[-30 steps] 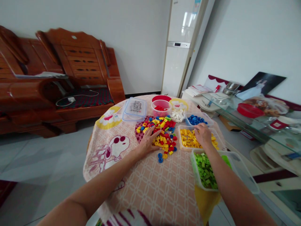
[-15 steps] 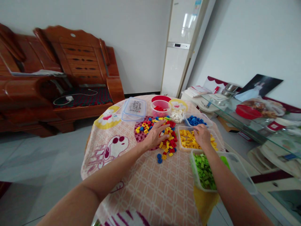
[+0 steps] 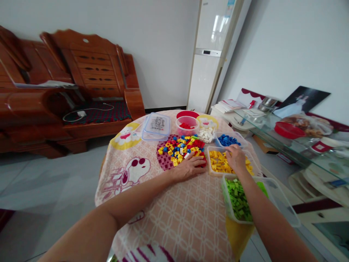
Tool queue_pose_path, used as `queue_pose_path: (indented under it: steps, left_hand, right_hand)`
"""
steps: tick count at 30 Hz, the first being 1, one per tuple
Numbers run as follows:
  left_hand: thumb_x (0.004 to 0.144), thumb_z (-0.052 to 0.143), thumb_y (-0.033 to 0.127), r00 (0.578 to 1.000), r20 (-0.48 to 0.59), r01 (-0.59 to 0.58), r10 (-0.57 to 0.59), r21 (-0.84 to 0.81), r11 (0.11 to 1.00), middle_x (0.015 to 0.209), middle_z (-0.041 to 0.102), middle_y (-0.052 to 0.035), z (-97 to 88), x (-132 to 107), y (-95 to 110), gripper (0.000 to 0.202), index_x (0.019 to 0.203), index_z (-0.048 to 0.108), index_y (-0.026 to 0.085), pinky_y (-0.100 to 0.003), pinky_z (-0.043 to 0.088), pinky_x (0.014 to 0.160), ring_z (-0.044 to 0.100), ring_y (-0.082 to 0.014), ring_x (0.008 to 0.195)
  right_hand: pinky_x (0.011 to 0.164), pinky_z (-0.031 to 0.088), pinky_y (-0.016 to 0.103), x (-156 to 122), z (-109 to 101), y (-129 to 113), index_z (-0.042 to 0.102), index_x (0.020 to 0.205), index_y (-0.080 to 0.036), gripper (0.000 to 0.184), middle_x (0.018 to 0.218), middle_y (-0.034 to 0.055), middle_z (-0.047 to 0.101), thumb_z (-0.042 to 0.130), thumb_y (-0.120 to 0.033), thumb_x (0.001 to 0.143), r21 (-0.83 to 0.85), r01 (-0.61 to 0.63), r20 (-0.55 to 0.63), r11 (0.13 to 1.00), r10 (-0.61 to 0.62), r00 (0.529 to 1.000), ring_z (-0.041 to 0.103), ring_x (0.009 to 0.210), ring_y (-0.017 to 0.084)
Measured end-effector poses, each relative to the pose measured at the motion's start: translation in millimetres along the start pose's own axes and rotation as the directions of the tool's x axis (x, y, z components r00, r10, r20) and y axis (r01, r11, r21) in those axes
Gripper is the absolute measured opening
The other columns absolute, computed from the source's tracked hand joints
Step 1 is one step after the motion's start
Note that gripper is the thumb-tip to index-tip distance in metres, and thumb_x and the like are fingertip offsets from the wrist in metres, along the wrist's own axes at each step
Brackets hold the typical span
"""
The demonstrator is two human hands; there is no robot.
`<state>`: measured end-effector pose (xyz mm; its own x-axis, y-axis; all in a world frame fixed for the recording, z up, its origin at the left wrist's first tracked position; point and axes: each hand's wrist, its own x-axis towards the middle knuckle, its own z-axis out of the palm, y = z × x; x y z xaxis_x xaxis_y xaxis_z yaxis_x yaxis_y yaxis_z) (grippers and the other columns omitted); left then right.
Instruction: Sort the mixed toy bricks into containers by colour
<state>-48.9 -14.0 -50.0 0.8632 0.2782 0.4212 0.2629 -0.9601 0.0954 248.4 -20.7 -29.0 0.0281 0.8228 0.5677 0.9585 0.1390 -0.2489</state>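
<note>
My left hand (image 3: 190,169) lies over the near edge of a mixed pile of toy building bricks (image 3: 178,150) in yellow, red and blue, its fingers stretched out and touching bricks. Over a clear plastic box of yellow bricks (image 3: 218,162) is my right hand (image 3: 235,158), its fingers curled together. What those fingertips hold, if anything, is hidden. Blue bricks (image 3: 228,139) fill a box just behind. Green bricks (image 3: 239,200) are in a nearer box, partly under my right forearm.
White bricks (image 3: 206,134) lie in a heap beside a round tub (image 3: 187,131) with red bricks. A red lid (image 3: 188,114) sits behind the tub. Clear lids (image 3: 156,126) are stacked at the back left. A glass-topped cabinet (image 3: 272,136) stands to the right.
My left hand has come nearer to me, from over the pile to its near edge, uncovering bricks in the middle. The right hand stays over the yellow bricks.
</note>
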Motion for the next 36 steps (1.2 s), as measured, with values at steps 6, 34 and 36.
queue_pose_path:
  steps: [6, 34, 36]
  left_hand:
    - [0.099, 0.051, 0.026, 0.928, -0.256, 0.269, -0.269, -0.037, 0.962, 0.140, 0.062, -0.0106, -29.6, -19, -20, 0.034, 0.128, 0.069, 0.028, -0.056, 0.033, 0.120, 0.053, -0.0269, 0.134]
    - [0.096, 0.053, 0.030, 0.528, -0.460, 0.562, -0.714, -0.441, 0.700, 0.138, 0.058, -0.0156, 14.2, 14, -14, 0.034, 0.126, 0.062, 0.018, -0.051, 0.043, 0.116, 0.054, -0.0277, 0.132]
    - [0.096, 0.053, 0.029, 0.547, -0.453, 0.550, -0.704, -0.440, 0.710, 0.136, 0.060, -0.0148, 13.5, 27, -17, 0.030, 0.121, 0.066, 0.018, -0.049, 0.045, 0.114, 0.056, -0.0268, 0.130]
  right_hand:
    - [0.090, 0.052, 0.044, 1, 1, 2, 0.075, 0.096, -0.014, 0.028, 0.103, 0.0154, 0.066, 0.049, -0.021, 0.087, -0.001, 0.031, -0.014, 1.000, -0.031, 0.999, 0.062, 0.097, 0.030]
    - [0.090, 0.052, 0.041, -1, 0, -2, 0.075, 0.095, -0.020, 0.026, 0.102, 0.0121, 0.066, 0.051, -0.021, 0.086, 0.004, 0.023, -0.052, 1.000, -0.023, 0.998, 0.060, 0.096, 0.027]
    - [0.090, 0.052, 0.041, -1, 0, -2, 0.075, 0.095, -0.020, 0.026, 0.103, 0.0122, 0.066, 0.051, -0.020, 0.086, 0.001, 0.016, -0.044, 1.000, -0.016, 0.999, 0.060, 0.097, 0.027]
